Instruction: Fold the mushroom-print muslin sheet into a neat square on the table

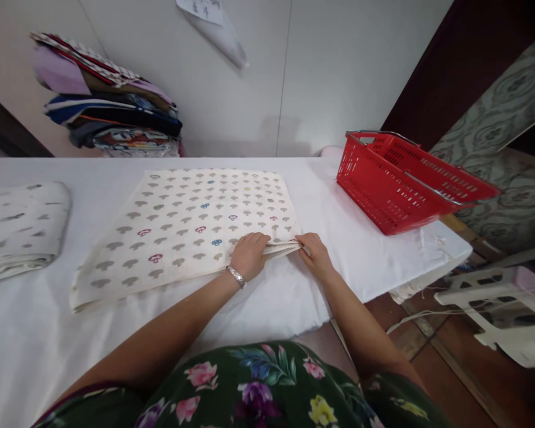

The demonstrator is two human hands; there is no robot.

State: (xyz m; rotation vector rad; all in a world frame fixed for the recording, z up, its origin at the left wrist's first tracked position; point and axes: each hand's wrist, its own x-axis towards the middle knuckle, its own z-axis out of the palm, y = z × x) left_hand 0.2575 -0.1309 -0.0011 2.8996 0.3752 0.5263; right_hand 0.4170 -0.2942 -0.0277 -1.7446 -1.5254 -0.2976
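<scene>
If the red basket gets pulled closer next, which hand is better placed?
Probably the right hand: it's nearer the red basket, on the same side. The left hand is farther off. Both hands hold the mushroom-print cloth, so the right would likely need to let go first.

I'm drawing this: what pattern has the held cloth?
Cream cloth with mushrooms, mostly grey-brown, some red or blue; best in head view.
</scene>
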